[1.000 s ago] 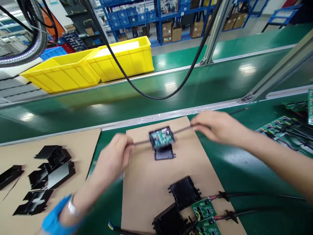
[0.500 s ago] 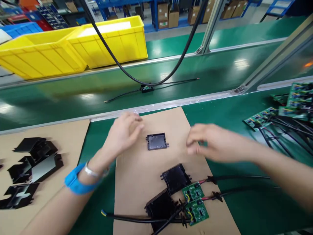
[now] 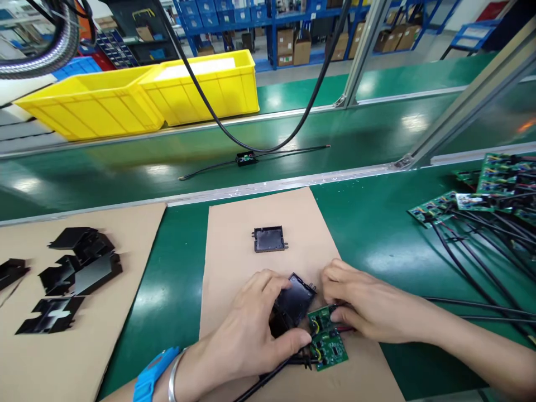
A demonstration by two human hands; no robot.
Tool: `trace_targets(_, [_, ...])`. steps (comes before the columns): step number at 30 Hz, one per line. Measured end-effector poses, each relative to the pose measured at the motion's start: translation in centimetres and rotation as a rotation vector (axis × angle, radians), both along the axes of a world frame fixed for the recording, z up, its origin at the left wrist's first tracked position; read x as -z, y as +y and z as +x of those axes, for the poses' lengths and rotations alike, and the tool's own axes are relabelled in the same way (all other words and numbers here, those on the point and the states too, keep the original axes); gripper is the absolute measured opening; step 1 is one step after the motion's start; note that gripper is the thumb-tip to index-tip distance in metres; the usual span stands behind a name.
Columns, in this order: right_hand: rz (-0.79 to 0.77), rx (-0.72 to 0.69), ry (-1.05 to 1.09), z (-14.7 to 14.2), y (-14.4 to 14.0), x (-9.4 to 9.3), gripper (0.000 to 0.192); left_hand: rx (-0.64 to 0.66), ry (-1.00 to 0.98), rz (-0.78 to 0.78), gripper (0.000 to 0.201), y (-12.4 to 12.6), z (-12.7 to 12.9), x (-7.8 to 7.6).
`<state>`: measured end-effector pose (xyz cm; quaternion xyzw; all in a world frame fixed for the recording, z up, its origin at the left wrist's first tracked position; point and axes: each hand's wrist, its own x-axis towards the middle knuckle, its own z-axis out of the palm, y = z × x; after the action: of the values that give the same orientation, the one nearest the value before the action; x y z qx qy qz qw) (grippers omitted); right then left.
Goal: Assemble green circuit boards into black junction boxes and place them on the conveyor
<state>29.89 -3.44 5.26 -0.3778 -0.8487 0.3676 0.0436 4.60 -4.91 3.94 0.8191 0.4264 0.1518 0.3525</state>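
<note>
My left hand (image 3: 255, 326) curls round the left side of a tilted black plastic case (image 3: 296, 298), fingertips on its upper edge and thumb low beside the cables. Partly covered by that hand, a second black case lies underneath. My right hand (image 3: 355, 301) has its fingers bent and pinches the upper green circuit board (image 3: 320, 319) near its red wire. Just below, another green circuit board (image 3: 333, 350) lies on the cardboard, with a black cable (image 3: 268, 379) leading off to the lower left. Farther up rests a single open black case (image 3: 269, 239), touched by neither hand.
Cardboard sheets (image 3: 234, 223) cover parts of the green bench. Black case parts (image 3: 84, 262) lie at left; wired circuit boards (image 3: 498, 184) are heaped at right. Beyond the metal rail lies a cabled module (image 3: 246, 158). Yellow bins (image 3: 209, 92) stand behind, and a black cable (image 3: 218, 120) hangs in front.
Both hands have come down to the lower cases and boards. My left hand has taken hold of a case, now tilted, and my right hand has closed on the upper board.
</note>
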Motion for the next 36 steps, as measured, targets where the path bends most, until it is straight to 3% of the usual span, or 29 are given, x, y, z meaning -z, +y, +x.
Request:
trace_targets(3, [0.055, 0.077, 0.143, 0.0, -0.1, -0.8, 0.012, 0.000, -0.079, 0.005, 0.056, -0.4, 0.6, -1.1])
trace_targets(6, [0.177, 0.153, 0.281, -0.3, 0.7, -1.8, 0.005, -0.038, -0.135, -0.063, 0.031, -0.2, 1.3, -2.5])
trace_targets(8, [0.253, 0.196, 0.299, -1.1, 1.1, -2.2, 0.010, -0.081, -0.097, -0.081, 0.019, 0.2, 1.6, -3.2])
trace_targets(11, [0.468, 0.241, 0.165, -3.2, 1.1, -2.1, 0.019, -0.132, 0.051, -0.050, 0.022, 0.4, 1.5, -3.3])
trace_targets(14, [0.660, 0.090, -0.092, -5.5, 0.6, -1.4, 0.023, -0.146, 0.199, -0.027, 0.039, 0.0, 0.9, -2.4])
trace_targets(17, [0.633, -0.134, -0.167, -6.0, 0.9, -0.8, 0.022, -0.138, 0.291, -0.023, 0.047, -0.8, 0.6, -1.4])
trace_targets(20, [0.540, -0.209, -0.164, -4.9, 2.0, -0.1, 0.018, -0.129, 0.344, -0.039, 0.052, -1.1, 1.1, -0.9])
trace_targets(22, [0.498, -0.216, -0.200, -3.8, 2.7, 0.3, 0.017, -0.126, 0.393, -0.019, 0.059, -0.8, 1.7, -0.7])
trace_targets(27, [0.488, -0.163, -0.267, -2.2, 2.7, 0.7, 0.014, -0.042, 0.392, 0.108, 0.037, 0.9, 2.4, -0.3])
trace_targets(36, [0.475, -0.121, -0.270, -3.3, 2.5, 1.4, 0.016, 0.009, 0.177, 0.169, 0.053, 1.5, -0.2, 1.8])
